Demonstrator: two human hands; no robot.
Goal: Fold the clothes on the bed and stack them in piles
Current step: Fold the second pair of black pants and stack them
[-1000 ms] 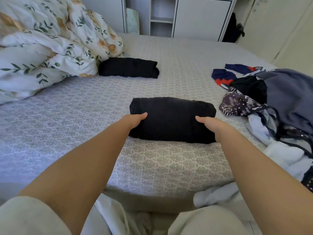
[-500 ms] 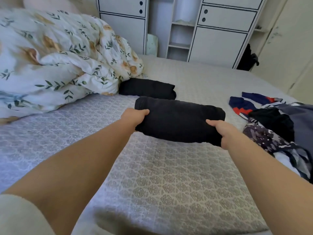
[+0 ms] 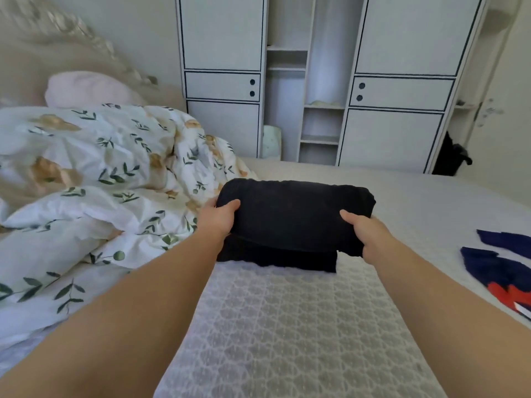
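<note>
Folded black garment [image 3: 296, 214] gripped at both ends: left hand [image 3: 219, 218] at its left end with thumb on top and fingers curled beneath; right hand [image 3: 366, 234] at its right end in the same grasp. Garment positioned directly over a second folded black garment [image 3: 275, 258], whose near edge shows beneath it; contact between the two not discernible. Lower garment resting on the patterned grey bedspread [image 3: 296, 326], just beside the crumpled floral duvet [image 3: 94, 179] at left. Pale pink pillow [image 3: 86, 89] behind the duvet. At the right edge, well apart from the stack, unfolded navy clothing with red patches [image 3: 500, 268] lying on the bedspread. White wardrobe [image 3: 399, 90] with dark-lined doors and open shelves beyond the far side of the bed.
</note>
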